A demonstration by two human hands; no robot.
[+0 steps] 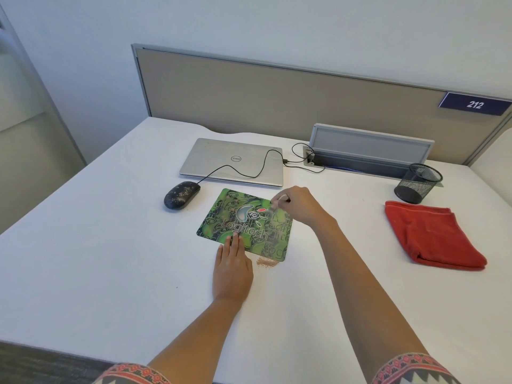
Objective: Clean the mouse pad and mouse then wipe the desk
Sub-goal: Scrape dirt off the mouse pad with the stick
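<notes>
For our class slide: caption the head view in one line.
Left hand presses the mouse pad; right hand holds a small tool over it.

The left hand (232, 268) and right hand (297, 203) are uncovered, and both forearms are bare to the elbow. A left sleeve (130, 374) and right sleeve (412, 368) are worn, patterned in coral red, grey and cream zigzag bands.

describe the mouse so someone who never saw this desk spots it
On the white desk, find the closed silver laptop. The mouse sits at its near left corner, beside the green mouse pad. It is the black oval, corded, speckled with pale crumbs.
</notes>
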